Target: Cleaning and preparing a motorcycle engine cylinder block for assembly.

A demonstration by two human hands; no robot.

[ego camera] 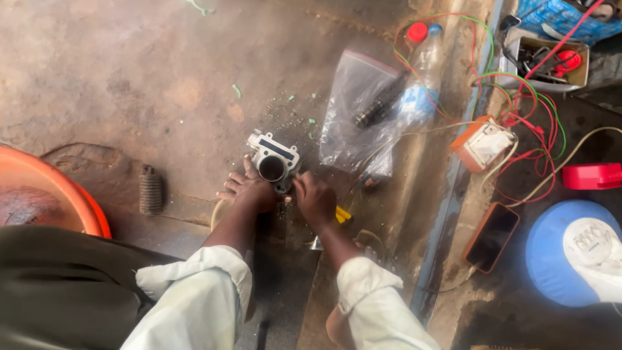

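1. A grey metal engine part with a big round hole sits on the dirty ground, near the middle of the picture.
2. The left hand lies just below that metal part. Its fingers are spread out flat and touch the part's lower left side. It is open, not squeezing anything.
3. The right hand is curled up tight just to the right of the metal part. It touches the part's lower right corner. I cannot tell what it is gripping, but a yellow thing peeks out beside it.
4. Both arms wear pale sleeves.
5. A clear plastic bag lies near the part, up and to the right. A dark small part is inside it.
6. A plastic bottle with a red cap lies beside the bag.
7. A rusty metal spring stands on the ground, well to the left of the hands.
8. An orange tub is at the left edge.
9. Red and green wires run to a small orange box on the right.
10. A phone lies below that box, next to a blue round lid.
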